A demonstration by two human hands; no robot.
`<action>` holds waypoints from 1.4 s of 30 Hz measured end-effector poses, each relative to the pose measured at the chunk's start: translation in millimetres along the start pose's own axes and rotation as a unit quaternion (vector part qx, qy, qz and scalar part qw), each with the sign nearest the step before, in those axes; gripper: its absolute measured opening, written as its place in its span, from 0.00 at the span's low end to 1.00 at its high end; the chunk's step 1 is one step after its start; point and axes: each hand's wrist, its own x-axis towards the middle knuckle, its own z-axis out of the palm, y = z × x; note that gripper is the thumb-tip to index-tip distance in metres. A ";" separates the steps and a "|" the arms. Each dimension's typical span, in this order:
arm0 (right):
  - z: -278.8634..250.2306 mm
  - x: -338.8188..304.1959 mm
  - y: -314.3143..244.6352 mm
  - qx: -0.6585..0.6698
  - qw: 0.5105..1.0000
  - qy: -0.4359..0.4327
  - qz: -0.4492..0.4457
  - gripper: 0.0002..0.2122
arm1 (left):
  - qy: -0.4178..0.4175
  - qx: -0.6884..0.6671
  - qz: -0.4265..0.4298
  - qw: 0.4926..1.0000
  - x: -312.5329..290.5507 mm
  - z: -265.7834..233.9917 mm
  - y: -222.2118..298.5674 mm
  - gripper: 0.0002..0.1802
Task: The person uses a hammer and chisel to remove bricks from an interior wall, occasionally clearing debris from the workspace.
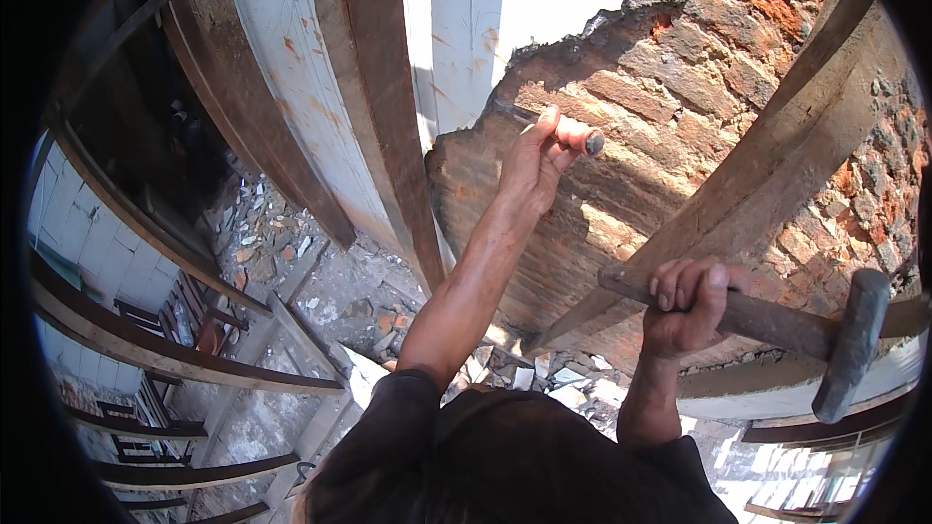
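My left hand (pixel 532 160) is stretched out to the wall, its fingers closed round a metal chisel (pixel 594 144). The chisel's round butt end sticks out on the right of the fist, and its thin shaft reaches left to the broken edge of the white plaster (pixel 466 39). Bare brick wall (pixel 670 97) shows to the right of that edge. Lower and to the right, my right hand (pixel 687 309) grips the wooden handle of a hammer (pixel 850 344). Its heavy grey metal head is out to the right, apart from the chisel.
A slanting wooden beam (pixel 748 175) crosses in front of the brick on the right. Another wooden post (pixel 379 87) stands against the plaster at left. Broken rubble (pixel 568 383) covers the floor by the wall. Curved-looking timbers (pixel 184 354) and dark wooden chairs (pixel 155 408) are at far left.
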 end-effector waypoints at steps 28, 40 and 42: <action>-0.8 -58.3 37.2 -0.217 0.913 -0.176 0.297 0.09 | 0.017 -0.007 -0.029 0.999 -1.8 -24.0 8.4 0.16; -13.4 -41.5 86.9 -0.307 0.914 -0.108 0.240 0.10 | 0.033 -0.006 -0.037 0.999 8.9 -16.1 5.7 0.14; -21.0 -48.8 79.2 -0.303 0.902 -0.136 0.276 0.10 | 0.040 -0.015 -0.049 0.998 13.0 -20.9 -1.1 0.15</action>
